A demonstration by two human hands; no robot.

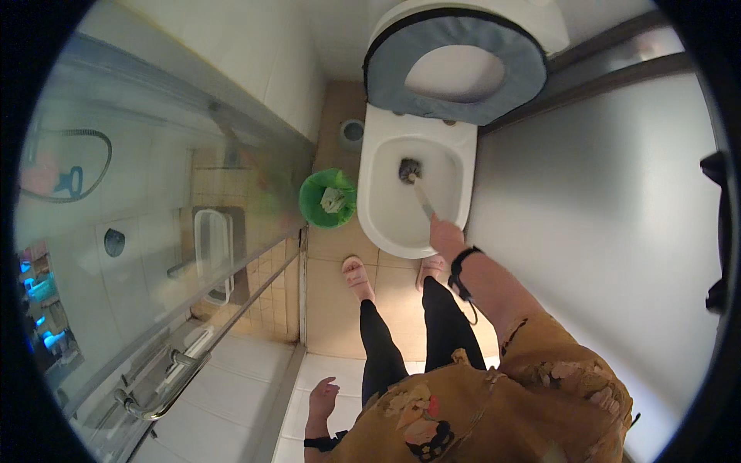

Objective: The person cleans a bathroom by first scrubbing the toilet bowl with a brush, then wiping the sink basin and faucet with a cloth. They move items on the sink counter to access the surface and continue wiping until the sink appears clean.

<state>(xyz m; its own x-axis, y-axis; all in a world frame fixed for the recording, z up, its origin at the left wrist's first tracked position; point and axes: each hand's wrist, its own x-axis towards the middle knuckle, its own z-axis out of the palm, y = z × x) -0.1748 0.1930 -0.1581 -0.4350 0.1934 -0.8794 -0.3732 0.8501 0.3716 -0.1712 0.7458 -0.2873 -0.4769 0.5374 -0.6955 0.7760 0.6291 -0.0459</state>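
Note:
My right hand (446, 236) grips the handle of a toilet brush (423, 195) above the front of a white toilet bowl (379, 173). The dark bristle head (410, 169) rests inside the bowl, towards its rear. Behind the bowl stands the raised toilet seat (391, 69) in a grey padded cover. My left hand (324, 398) hangs low beside my left leg, holding nothing, its fingers loosely curled and apart.
A green-lined waste bin (310, 199) holding crumpled paper stands left of the toilet. Behind it sits a small round container (351, 132). A glass shower panel (173, 144) with a metal handle (159, 412) borders the left; a frosted panel (584, 202) closes the right.

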